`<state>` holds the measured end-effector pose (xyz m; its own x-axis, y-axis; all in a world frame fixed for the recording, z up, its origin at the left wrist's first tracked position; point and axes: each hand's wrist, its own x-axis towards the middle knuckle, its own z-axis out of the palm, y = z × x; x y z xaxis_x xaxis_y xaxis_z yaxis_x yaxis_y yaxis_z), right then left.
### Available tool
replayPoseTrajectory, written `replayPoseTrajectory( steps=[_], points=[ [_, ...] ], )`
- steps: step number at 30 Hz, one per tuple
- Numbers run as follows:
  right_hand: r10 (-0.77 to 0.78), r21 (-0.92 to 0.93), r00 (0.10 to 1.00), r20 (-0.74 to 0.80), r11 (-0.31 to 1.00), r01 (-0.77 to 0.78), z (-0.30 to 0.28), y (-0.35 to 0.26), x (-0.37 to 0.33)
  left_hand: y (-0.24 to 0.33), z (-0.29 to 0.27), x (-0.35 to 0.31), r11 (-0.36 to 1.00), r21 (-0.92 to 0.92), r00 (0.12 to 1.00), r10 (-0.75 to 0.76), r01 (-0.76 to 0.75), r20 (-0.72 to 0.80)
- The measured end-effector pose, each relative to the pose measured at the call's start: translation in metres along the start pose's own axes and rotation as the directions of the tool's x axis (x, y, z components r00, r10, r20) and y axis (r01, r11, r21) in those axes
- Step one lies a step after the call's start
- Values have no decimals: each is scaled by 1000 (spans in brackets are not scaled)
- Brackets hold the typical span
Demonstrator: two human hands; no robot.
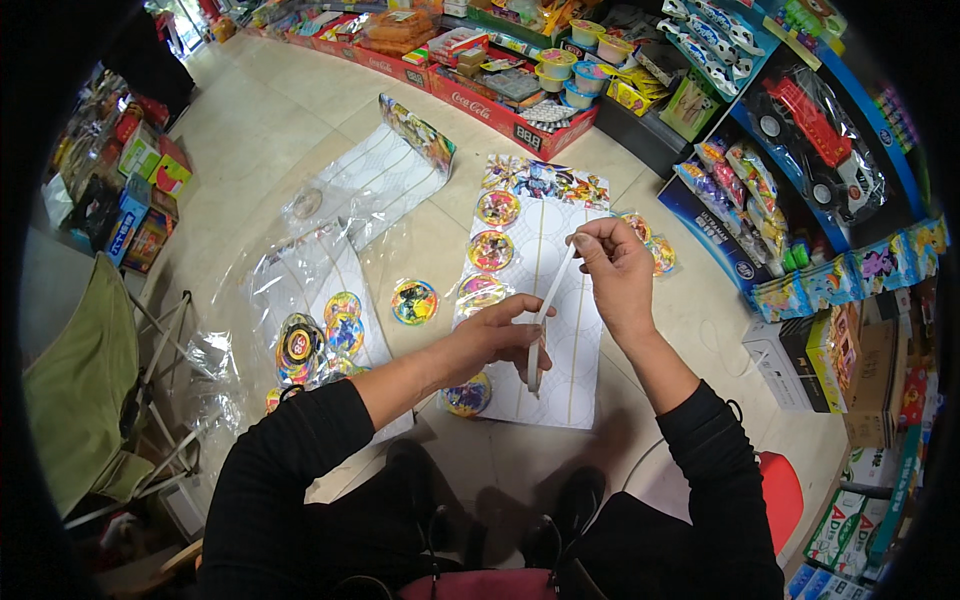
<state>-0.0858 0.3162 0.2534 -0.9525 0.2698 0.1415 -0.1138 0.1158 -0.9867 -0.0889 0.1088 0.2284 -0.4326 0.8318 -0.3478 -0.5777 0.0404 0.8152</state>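
A narrow white strip (553,290), which looks like tape, runs slantwise between my hands. My right hand (620,275) pinches its upper end between thumb and fingertips. Lower down, my left hand (497,335) has its fingers around the strip's lower part, where a thicker edge shows; I cannot tell whether that is a roll. Both hands are above a white card sheet (572,390) with printed circles, lengthwise gold lines and a colourful header. Bright round discs (491,250) line the sheet's left side, partly covered by my left hand and forearm. One loose disc (414,301) lies left of it.
Left on the tiled floor are a second sheet (345,275) under clear plastic with several discs, and another sheet (400,190) behind. A green folding chair (75,370) stands far left. Red snack boxes (490,110), a toy display (830,150) and cartons (800,360) border the floor.
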Motion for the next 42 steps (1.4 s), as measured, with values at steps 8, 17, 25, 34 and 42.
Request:
replayPoseTrajectory(
  steps=[8, 17, 25, 34, 42],
  points=[
    [74, 89, 996, -43, 994, -70, -9, 30, 8, -5, 35, 17, 1000, 4, 963, 28, -30, 270],
    [-21, -75, 967, -254, 997, 2, -59, 80, 65, -102, 15, 7, 993, -90, 986, -88, 76, -139],
    [78, -216, 984, -157, 970, -111, -66, 184, 138, -184, 41, -43, 972, -66, 958, -234, 227, -164],
    [95, -340, 995, -16, 935, -95, -15, 285, 192, -243, 56, -24, 810, -500, 793, -508, 307, -335],
    [73, -595, 989, -129, 792, -136, -19, 343, 213, -243, 77, 2, 741, -642, 638, -595, 198, -490]
  ],
)
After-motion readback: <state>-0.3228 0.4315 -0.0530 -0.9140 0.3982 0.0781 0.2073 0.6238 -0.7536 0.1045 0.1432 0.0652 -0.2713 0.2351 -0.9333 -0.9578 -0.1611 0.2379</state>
